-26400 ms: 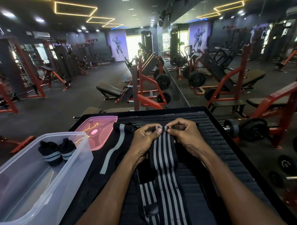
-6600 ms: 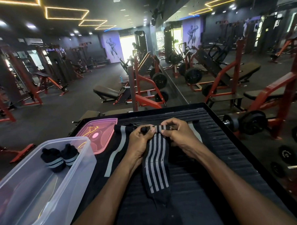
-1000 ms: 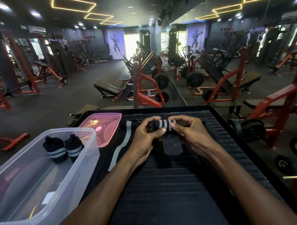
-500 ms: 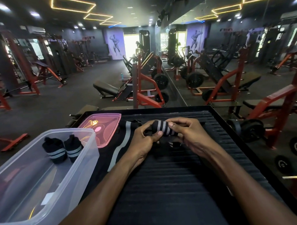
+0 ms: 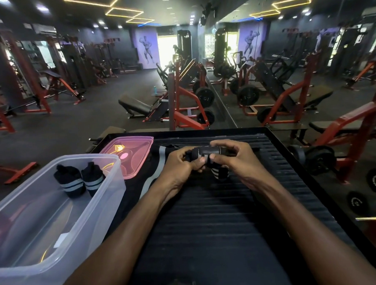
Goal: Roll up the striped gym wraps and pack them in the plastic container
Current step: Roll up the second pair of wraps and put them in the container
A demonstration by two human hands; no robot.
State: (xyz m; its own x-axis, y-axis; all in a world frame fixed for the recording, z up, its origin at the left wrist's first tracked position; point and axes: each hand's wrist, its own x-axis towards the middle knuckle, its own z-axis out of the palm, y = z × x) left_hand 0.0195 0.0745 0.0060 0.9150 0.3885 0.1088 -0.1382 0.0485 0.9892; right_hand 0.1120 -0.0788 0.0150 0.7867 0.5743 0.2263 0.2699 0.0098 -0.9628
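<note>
Black-and-white striped wrap (image 5: 212, 157), now a tight roll, is pinched between the fingers of the left hand (image 5: 180, 165) and right hand (image 5: 237, 159), lifted just off the ribbed black mat (image 5: 207, 217). The loose tail seen a second ago below the thumbs is taken up; only a short striped flap hangs beneath the right fingers. Rolling is judged nearly finished. Left of the left hand, the clear plastic container (image 5: 95, 206) holds two rolled wraps (image 5: 80, 179); its pink lid (image 5: 139, 144) lies beyond.
</note>
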